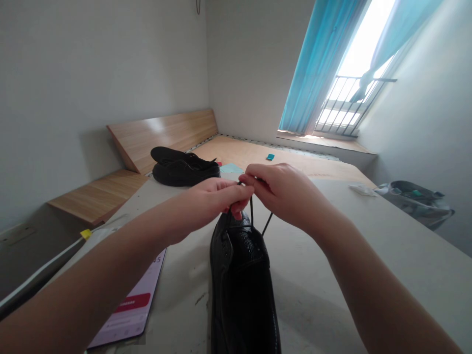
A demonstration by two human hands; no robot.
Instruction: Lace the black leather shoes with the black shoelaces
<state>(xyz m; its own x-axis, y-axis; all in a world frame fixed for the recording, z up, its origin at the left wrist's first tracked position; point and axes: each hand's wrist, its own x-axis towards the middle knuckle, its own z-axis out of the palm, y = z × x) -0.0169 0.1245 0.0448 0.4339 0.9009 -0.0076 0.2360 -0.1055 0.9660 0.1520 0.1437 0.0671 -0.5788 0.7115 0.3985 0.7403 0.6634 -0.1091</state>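
Observation:
A black leather shoe (241,285) stands upright on the white tabletop, its opening toward me and its toe pointing away. Black shoelace (251,211) strands rise from the eyelets at the front of its tongue. Over the toe end, my left hand (217,196) pinches the lace between thumb and fingers. My right hand (276,189) meets it there, fingers closed on the lace too. Their fingertips touch or nearly touch, and they hide part of the lace and the toe. Another strand slants from the shoe's right side up toward my right hand.
A pair of black shoes (184,167) lies at the far left of the table (317,295). A lit tablet or phone (147,290) rests under my left forearm. Farther off are a small teal item (270,157) and a lined bin (416,201) at the right.

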